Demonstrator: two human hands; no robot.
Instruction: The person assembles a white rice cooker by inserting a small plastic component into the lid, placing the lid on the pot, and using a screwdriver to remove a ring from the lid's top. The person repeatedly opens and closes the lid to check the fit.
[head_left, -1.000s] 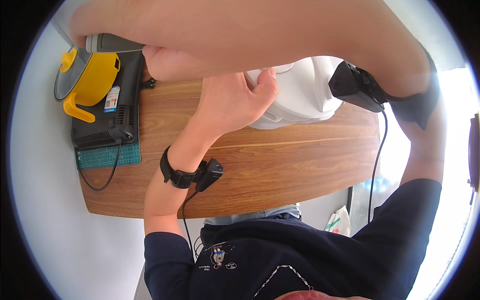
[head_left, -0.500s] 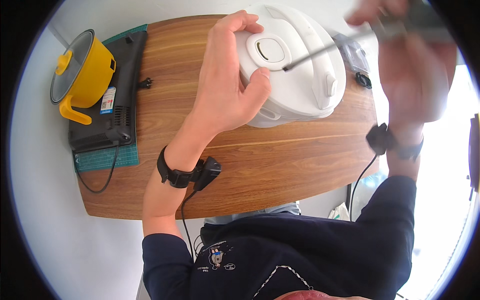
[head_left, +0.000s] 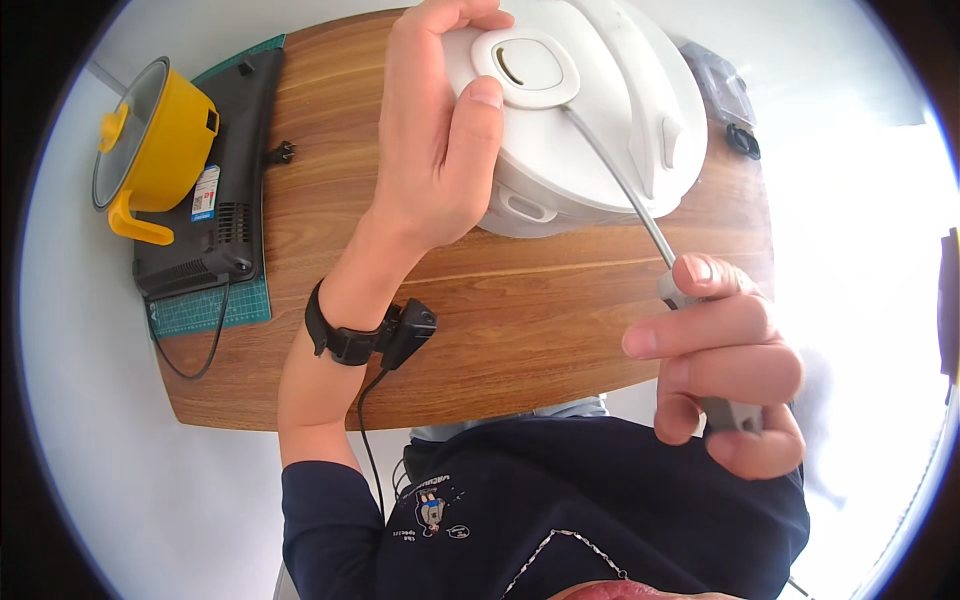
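A white rice cooker (head_left: 570, 160) stands at the far edge of the wooden table, its lid facing up. Set into the lid is a rounded steam vent cover (head_left: 535, 72). My left hand (head_left: 432, 140) curls round this cover's left side, thumb and fingertips against its rim. Lower right, my right hand (head_left: 735, 365) wraps round the grey handle of a screwdriver (head_left: 630, 190). Its long metal shaft slants across the lid, and the tip meets the lower right edge of the vent cover. Whether the tip sits under that edge I cannot tell.
At the left, a yellow pot (head_left: 175, 140) with a glass lid rests on a black appliance (head_left: 190, 265), over a green cutting mat (head_left: 225, 312). A plug (head_left: 281, 153) lies beside them. Behind the cooker's right side are a clear plastic piece (head_left: 718, 85) and a black ring-shaped part (head_left: 742, 141).
My right hand has swung from the upper right down toward me, turning the screwdriver's handle with it. The tip remains by the vent cover. My left thumb has shifted up and left.
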